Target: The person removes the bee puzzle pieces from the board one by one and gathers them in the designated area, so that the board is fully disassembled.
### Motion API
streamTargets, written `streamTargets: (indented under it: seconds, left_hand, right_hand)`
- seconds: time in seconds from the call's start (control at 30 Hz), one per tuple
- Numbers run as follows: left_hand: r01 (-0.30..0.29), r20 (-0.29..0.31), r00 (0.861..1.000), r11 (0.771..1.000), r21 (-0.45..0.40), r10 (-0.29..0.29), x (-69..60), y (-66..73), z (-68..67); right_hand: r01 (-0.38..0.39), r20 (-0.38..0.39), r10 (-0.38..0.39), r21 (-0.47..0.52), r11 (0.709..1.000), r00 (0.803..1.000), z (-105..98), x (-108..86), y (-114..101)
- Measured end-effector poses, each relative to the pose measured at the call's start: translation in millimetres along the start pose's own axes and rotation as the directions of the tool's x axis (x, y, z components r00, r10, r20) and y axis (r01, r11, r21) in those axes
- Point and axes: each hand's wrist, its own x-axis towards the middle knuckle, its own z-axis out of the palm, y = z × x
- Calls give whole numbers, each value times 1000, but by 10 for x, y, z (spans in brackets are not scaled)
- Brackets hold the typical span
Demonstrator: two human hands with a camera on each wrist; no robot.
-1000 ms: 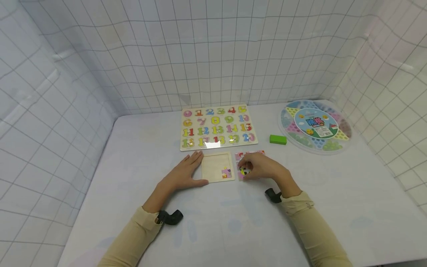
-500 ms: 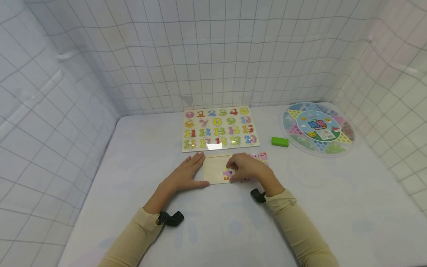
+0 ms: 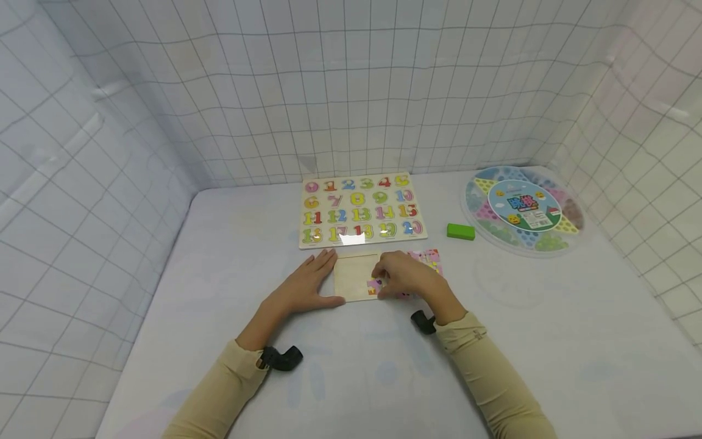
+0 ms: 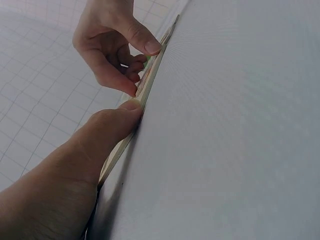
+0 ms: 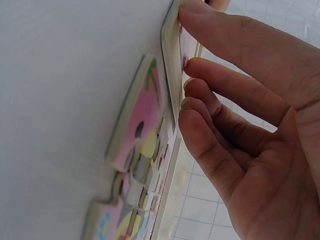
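My left hand [image 3: 300, 291] rests on the table with its fingers straight at the left side of a small square wooden puzzle tray [image 3: 349, 275]. Its thumb lies along the tray's near edge, as the left wrist view shows too. Over the tray's right side is my right hand [image 3: 407, 275], thumb and index finger bent around a pink jigsaw piece [image 3: 373, 286] in the near right corner. In the right wrist view the index fingertip touches this piece. Beside the tray lie several loose pink jigsaw pieces [image 3: 431, 257], partly hidden under the right hand.
Behind the tray lies a number puzzle board [image 3: 359, 207]. A green block [image 3: 460, 231] stands to its right, and a round game board with a star pattern [image 3: 523, 210] is farther right. Grid-patterned cloth walls [image 3: 351, 91] enclose the table's back and sides.
My right hand has moved left from the loose pieces to the piece in the tray's corner, then stayed there. The left hand has kept its place at the tray.
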Motion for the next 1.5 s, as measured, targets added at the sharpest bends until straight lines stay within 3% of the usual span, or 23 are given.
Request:
streamTargets:
  seconds: [0.5,0.83,1.5]
  left_hand:
    - [-4,-12,1000,1000,-5,4,7,11,-27]
    - [6,12,1000,1000,-12,-6,9,21,-36]
    - [17,12,1000,1000,1,-17,5,7,-3]
  right_hand:
    - [-25,8,24,29,999,1000,-8,25,-31]
    - [-42,13,42,50,998,999,-7,14,-50]
    - [23,-18,-19,243,970,1000,-19,28,198]
